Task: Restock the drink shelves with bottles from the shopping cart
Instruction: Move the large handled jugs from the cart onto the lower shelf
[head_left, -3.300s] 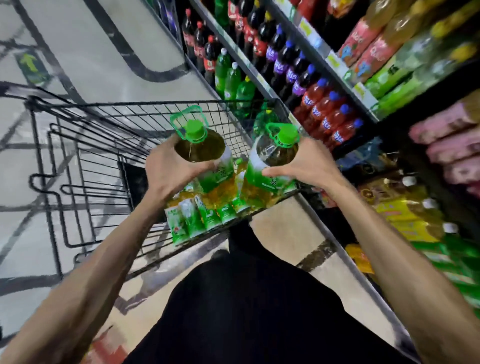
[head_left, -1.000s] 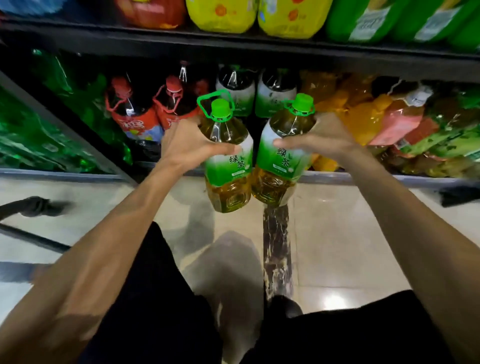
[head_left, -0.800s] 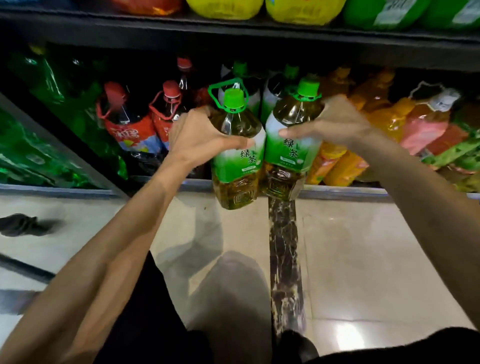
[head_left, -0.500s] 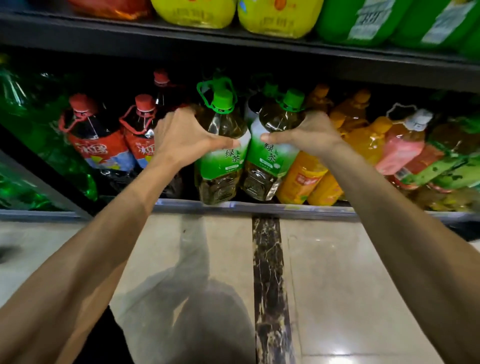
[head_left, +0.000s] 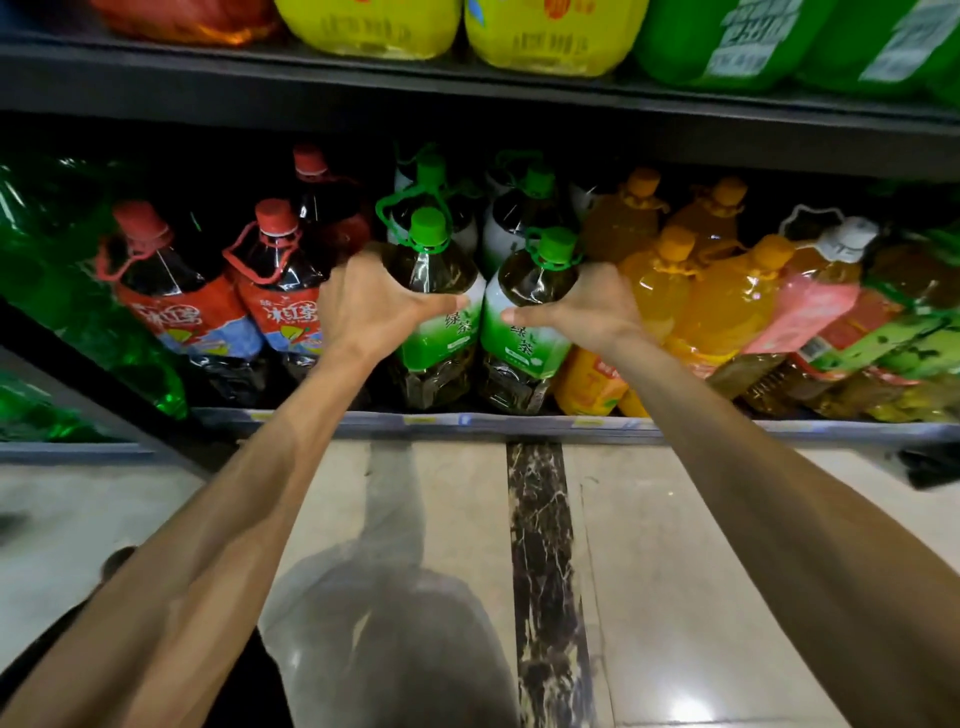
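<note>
Two big green-tea bottles with green caps and green labels stand side by side at the front of the bottom shelf (head_left: 519, 423). My left hand (head_left: 369, 306) grips the shoulder of the left bottle (head_left: 436, 332). Around the shoulder of the right bottle (head_left: 530, 332) curls my right hand (head_left: 587, 306). Both bottles sit upright inside the shelf, their bases behind the front rail. More green-capped bottles (head_left: 519, 208) stand behind them. The shopping cart is out of view.
Red-capped iced-tea bottles (head_left: 280, 291) stand left of my hands, orange drink bottles (head_left: 670, 291) right of them. Green bottles (head_left: 62, 270) fill the far left. An upper shelf (head_left: 467, 98) carries yellow and green jugs. Pale tiled floor (head_left: 675, 571) lies below.
Both hands carried the two bottles from the cart over to the shelf, then pushed them forward and down into the bottom shelf; now the bottles stand behind the front rail.
</note>
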